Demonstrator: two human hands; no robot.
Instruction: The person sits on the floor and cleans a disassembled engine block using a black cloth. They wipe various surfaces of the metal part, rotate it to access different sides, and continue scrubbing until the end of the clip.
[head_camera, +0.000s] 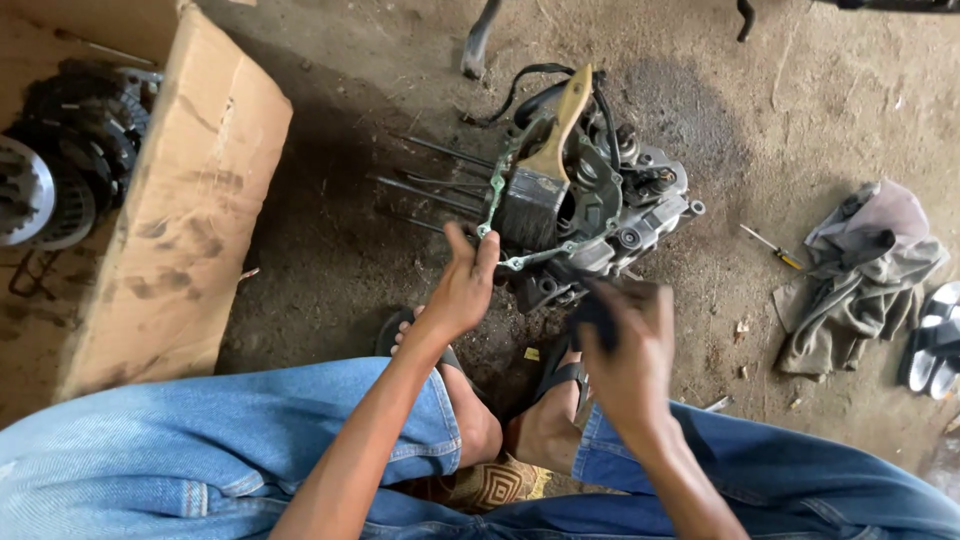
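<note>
I am seeing my right hand (625, 345) closing its fingers on a small dark object (597, 312), mostly hidden. My left hand (462, 290) is pinching the thin green gasket (490, 205) on the one grey metal engine case (620, 215) lying on the dirt floor (800, 110); one wooden-handled paintbrush (540, 170) is resting on it.

The engine case (610, 205) is cast metal, dull grey and grimy, with a thin greenish gasket (497, 185) along its edge and bare steel studs (430, 190). On it lies a paintbrush (545, 165) with a pale, smooth wooden handle, a dark metal ferrule and black bristles. The floor (800, 110) is rough, matt, oil-stained concrete. At its left edge stands a scuffed brown cardboard box (180, 200). Near the right edge lies a crumpled grey cloth rag (860, 280). The jeans (200, 450) are faded blue denim.
</note>
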